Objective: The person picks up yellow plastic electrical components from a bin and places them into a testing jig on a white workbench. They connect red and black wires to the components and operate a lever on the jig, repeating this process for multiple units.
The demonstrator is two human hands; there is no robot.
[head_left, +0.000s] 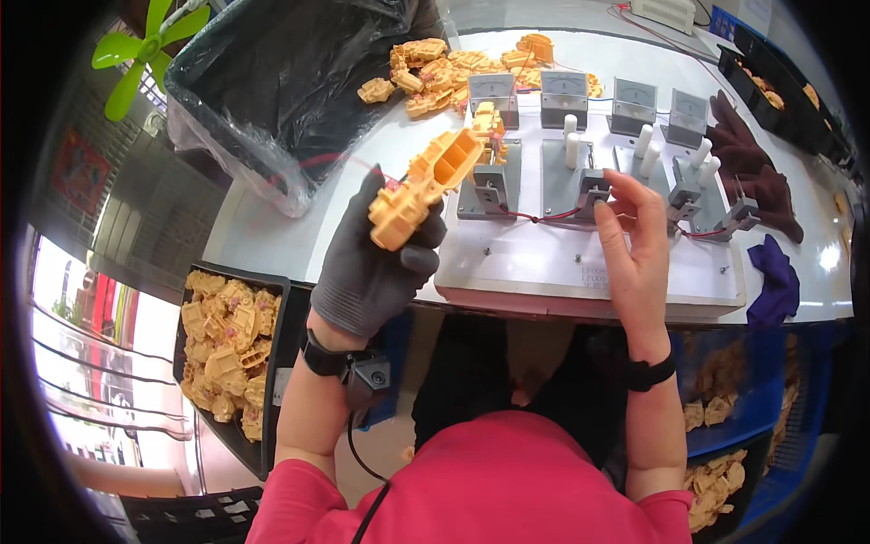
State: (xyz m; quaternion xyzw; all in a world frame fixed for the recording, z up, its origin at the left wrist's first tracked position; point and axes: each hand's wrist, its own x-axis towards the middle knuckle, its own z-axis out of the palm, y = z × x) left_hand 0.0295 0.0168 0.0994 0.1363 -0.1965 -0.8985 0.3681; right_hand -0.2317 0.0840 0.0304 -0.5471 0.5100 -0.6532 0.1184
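Note:
My left hand (pixel 376 267), in a grey glove, grips a yellow plastic moulded part (pixel 426 186) and holds it tilted above the white table, just left of a white test fixture board (pixel 544 267). My bare right hand (pixel 630 240) rests with spread fingers on the board, its fingertips touching a grey metal clamp block (pixel 594 192). The board carries several grey clamps, white pegs (pixel 571 150) and a row of grey dial meters (pixel 564 95) joined by red wires. Another yellow part (pixel 488 120) sits in the leftmost clamp station.
A heap of yellow parts (pixel 462 68) lies at the back of the table. A black bin lined with clear plastic (pixel 290 82) stands at left. A black tray of yellow parts (pixel 227 354) sits low left, blue crates of parts (pixel 725 426) low right. Dark gloves (pixel 757 177) and purple cloth (pixel 775 276) lie right.

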